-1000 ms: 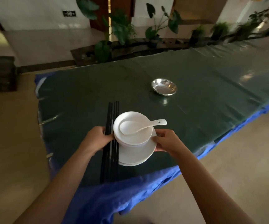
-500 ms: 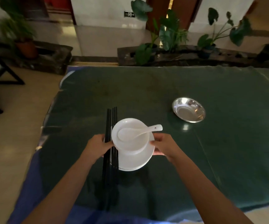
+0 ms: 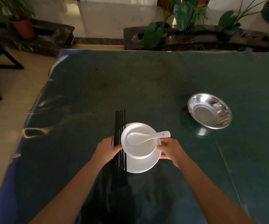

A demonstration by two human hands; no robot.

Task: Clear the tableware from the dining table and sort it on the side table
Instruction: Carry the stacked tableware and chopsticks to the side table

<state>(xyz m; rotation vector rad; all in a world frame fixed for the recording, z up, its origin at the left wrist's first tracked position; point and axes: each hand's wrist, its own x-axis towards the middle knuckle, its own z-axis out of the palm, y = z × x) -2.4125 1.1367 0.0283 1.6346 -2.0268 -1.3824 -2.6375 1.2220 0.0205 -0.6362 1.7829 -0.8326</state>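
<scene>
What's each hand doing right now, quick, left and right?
Left hand: closed on the black chopsticks, pressed against the white bowl.
Right hand: closed on the rim of the plates under the bowl.

Surface: table (image 3: pixel 146 81), dark green glossy cover.
Resting on it: steel dish (image 3: pixel 209 110), far right side.

Single head view; looks forward and down over table (image 3: pixel 146 81); hands (image 3: pixel 107 149) close below.
</scene>
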